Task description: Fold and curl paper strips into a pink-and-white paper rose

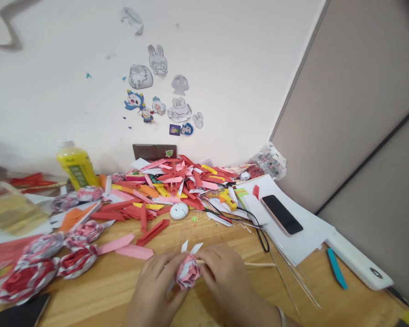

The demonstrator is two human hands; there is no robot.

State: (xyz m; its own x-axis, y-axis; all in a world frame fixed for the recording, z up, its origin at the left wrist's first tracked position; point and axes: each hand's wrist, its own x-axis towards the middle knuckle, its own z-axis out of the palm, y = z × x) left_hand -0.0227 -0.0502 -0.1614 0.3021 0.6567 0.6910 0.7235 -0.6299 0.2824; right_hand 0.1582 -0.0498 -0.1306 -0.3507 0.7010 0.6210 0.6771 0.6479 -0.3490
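A pink and white folded-paper flower (187, 271) is held just above the wooden table at the front middle. My left hand (158, 286) wraps round its left side, thumb and fingers closed on it. On its right, my right hand (223, 274) pinches the wooden stick (259, 264) close to the flower, and the stick extends rightward beyond the hand. Two white pointed paper tips (196, 248) stick up behind the flower. Several finished-looking red, pink and white paper flowers (77, 261) lie to the left.
Folded paper strips (170, 181) are heaped along the wall, beside a yellow bottle (77, 165). A white round case (179, 210) and yellow glue gun (227, 199) sit before them. Right: a phone (282, 214) on white paper (293, 250), thin wires, a teal strip (336, 269), a long white device (359, 261).
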